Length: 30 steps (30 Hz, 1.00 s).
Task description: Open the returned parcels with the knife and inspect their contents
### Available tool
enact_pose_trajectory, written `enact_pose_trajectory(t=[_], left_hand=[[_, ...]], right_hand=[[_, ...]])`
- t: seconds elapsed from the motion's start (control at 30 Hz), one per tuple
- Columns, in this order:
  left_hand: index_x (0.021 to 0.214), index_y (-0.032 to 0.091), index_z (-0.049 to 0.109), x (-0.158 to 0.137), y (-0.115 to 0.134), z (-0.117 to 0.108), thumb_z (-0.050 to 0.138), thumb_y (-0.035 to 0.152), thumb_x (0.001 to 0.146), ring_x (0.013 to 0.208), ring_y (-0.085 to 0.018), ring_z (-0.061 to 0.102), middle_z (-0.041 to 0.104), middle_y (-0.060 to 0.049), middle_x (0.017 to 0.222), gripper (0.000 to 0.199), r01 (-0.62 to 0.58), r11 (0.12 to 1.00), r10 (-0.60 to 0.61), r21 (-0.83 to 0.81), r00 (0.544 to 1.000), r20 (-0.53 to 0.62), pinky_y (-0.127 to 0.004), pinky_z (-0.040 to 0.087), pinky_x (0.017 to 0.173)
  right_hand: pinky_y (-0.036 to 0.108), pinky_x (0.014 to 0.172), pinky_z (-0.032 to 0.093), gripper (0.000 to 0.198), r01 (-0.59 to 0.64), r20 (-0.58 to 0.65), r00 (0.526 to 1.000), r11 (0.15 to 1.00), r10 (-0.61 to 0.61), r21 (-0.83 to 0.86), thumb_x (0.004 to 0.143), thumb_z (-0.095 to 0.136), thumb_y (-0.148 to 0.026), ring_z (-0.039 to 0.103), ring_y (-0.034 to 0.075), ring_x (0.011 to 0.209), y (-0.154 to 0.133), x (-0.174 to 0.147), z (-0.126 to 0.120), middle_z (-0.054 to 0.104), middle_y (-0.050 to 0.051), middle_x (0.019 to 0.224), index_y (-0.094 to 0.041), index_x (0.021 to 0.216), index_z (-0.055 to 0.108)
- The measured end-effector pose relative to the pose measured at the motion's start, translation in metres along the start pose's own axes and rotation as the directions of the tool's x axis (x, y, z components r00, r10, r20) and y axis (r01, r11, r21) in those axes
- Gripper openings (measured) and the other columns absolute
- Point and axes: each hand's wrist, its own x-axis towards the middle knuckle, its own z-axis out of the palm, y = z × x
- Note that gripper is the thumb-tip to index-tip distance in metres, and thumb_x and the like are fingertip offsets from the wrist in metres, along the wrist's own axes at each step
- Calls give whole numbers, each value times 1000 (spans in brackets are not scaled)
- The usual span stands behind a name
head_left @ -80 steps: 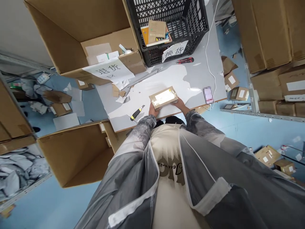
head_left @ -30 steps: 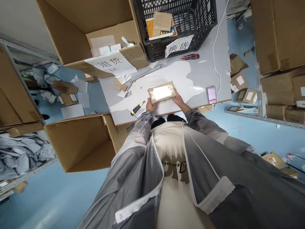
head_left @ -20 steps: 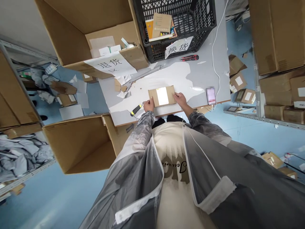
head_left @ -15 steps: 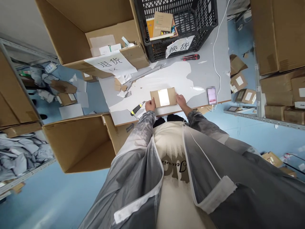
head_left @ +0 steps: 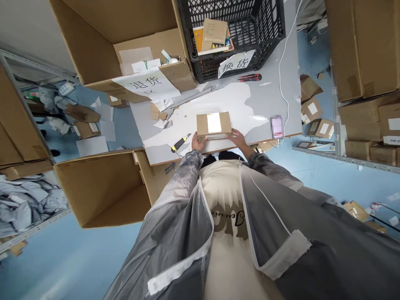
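Observation:
Between my two hands is a small brown cardboard box (head_left: 204, 124) with a white label across its middle. It is tilted so that its near side shows. My left hand (head_left: 198, 143) grips the lower left corner, and my right hand (head_left: 237, 137) has hold of the lower right corner. To the left of my left hand lies a yellow and black utility knife (head_left: 179, 143) with its blade out. A phone (head_left: 276, 126) on a white cable rests to the right of my right hand.
The table (head_left: 146, 146) bears paper scraps and a red and black utility knife (head_left: 249, 78). At its back stand a large open carton (head_left: 93, 62) and a black plastic crate (head_left: 206, 75) with books. Another open carton (head_left: 106, 191) is at the left. Shelves flank both sides.
The box has tipped, so its near side now shows below the label. My hands have shifted down to its lower corners.

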Motion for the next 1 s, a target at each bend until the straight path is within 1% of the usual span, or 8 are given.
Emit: enact_pose_trajectory(t=[0.1,0.23,0.33,0.53,0.67,0.77,0.9,1.0], left_hand=[[121,26,70,2,22,-4,81,54,116,141,-35,74,82,-17,143,30,72,997,-70,19,993,-95,-47,57,126],[98,30,53,15,47,-5,69,58,126,111,-31,72,74,-8,106,42,203,973,-184,109,970,-156,-41,54,110],[95,32,46,23,58,-3,69,54,127,105,-29,67,66,-4,98,45,175,976,-153,127,974,-169,-38,51,104],[90,31,44,21,59,-7,71,46,127,98,-25,64,64,-2,97,48,152,981,-133,121,980,-149,-36,50,100],[96,29,51,21,50,-7,74,50,125,105,-25,69,72,-5,106,42,163,985,-151,62,974,-171,-36,55,107],[113,27,64,19,41,-4,75,58,123,125,-25,75,80,-11,129,34,155,988,-155,-13,978,-142,-36,57,119],[153,26,71,9,30,2,70,71,123,157,-31,72,75,-18,167,54,159,982,-165,-96,985,-57,-42,53,137],[156,25,76,6,25,5,61,81,122,168,-38,65,75,-19,171,67,132,989,-134,-61,990,-44,-48,47,145]], right_hand=[[55,148,54,47,59,-49,997,994,-55,90,96,101,-61,70,40,170,-19,0,-6,79,8,175,-25,125,101],[53,121,76,58,41,-77,997,988,-30,151,101,96,-72,86,39,148,-44,4,-6,92,8,150,-21,128,101],[45,106,81,62,19,-93,996,989,-5,144,105,92,-74,91,36,133,-56,5,-3,96,4,136,-19,132,100],[44,128,69,52,40,-110,993,998,-36,38,113,83,-63,86,33,147,-59,0,-4,92,1,153,-26,147,96],[44,135,63,54,45,-124,991,998,-51,-44,119,73,-64,83,33,154,-59,-4,-1,88,-1,160,-29,155,93],[43,138,61,58,60,-116,991,996,-68,-73,121,69,-65,80,34,159,-57,-7,-1,86,1,163,-27,157,92],[43,142,56,67,33,-82,996,997,-38,-63,119,72,-74,73,36,169,-49,-13,0,84,5,168,-25,161,91],[48,143,56,80,-41,-64,997,999,39,-27,119,65,-87,73,40,167,-42,-15,4,86,11,164,-22,156,92]])
